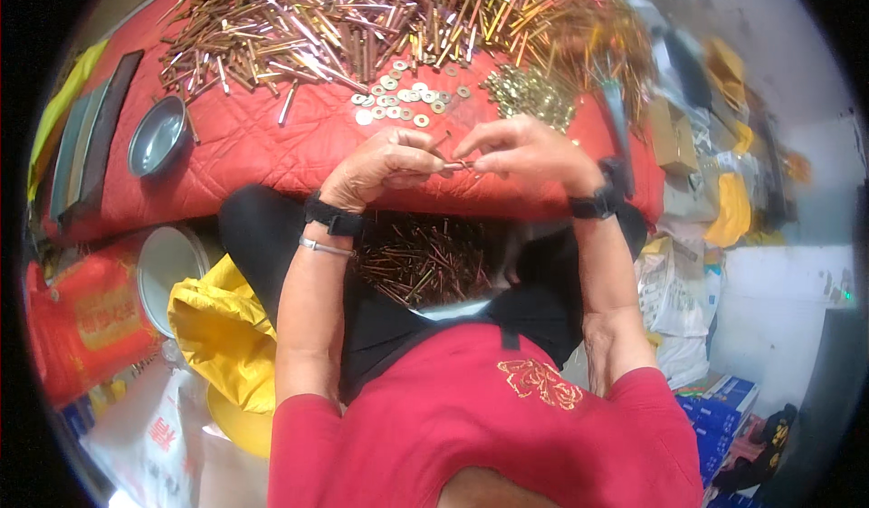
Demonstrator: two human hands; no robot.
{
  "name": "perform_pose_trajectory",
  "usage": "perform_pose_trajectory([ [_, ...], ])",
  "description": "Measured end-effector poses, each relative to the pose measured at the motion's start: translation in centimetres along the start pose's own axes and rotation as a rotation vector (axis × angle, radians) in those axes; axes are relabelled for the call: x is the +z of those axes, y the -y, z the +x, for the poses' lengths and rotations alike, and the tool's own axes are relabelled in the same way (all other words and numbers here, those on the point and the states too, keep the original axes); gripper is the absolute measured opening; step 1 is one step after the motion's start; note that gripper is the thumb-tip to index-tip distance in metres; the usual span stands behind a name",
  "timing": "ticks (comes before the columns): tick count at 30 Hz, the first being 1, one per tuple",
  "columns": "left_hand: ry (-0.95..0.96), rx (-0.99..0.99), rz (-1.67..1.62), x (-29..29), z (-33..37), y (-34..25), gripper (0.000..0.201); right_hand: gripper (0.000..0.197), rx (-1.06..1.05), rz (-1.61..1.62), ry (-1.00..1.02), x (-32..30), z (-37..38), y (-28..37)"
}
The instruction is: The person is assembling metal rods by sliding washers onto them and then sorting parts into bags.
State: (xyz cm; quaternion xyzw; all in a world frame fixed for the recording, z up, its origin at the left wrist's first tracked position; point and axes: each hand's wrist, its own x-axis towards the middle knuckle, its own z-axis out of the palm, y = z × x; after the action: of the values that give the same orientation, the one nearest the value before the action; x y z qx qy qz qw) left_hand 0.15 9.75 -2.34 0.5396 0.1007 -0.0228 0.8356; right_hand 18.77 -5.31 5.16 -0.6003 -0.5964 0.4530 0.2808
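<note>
Above the front edge of the red quilted cover, my left hand (387, 166) is closed round a copper-coloured bolt (454, 166), with a second thin bolt (443, 138) sticking up from its fingers. My right hand (532, 150) meets the end of the first bolt, thumb and forefinger bent round it. Whatever small part may be in that pinch is too small to make out. Just beyond my hands lie loose flat washers (421, 120). A heap of small brassy nut-like pieces (534, 94) sits past my right hand. Long bolts (362, 19) cover the back of the cover.
A grey metal bowl (157, 137) stands at the left of the red cover (244, 141). Below, between my legs, is a container of finished-looking bolts (425, 259). A red bucket (100, 313) lies at left beside yellow cloth (222, 313). Cardboard boxes (672, 137) and bags stand at right.
</note>
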Motion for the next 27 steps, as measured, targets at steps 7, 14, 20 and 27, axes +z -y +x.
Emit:
perform_pose_trajectory([
  [7,-0.321,0.243,-0.889,0.8,2.2,-0.1,0.037,0.014,-0.01,0.378,-0.502,3.9,1.9,-3.2],
  [14,-0.445,0.367,-0.758,0.0,3.7,3.3,0.02,0.015,-0.272,0.082,-1.142,7.2,8.9,-2.5],
  [20,-0.555,0.369,-0.729,-0.8,3.2,3.9,0.028,0.014,-0.296,-0.089,-1.149,4.4,9.8,-4.3],
  [27,-0.529,0.176,-0.682,-0.5,2.7,2.2,0.029,0.008,-0.024,-0.989,-0.791,-3.4,7.0,-12.1],
])
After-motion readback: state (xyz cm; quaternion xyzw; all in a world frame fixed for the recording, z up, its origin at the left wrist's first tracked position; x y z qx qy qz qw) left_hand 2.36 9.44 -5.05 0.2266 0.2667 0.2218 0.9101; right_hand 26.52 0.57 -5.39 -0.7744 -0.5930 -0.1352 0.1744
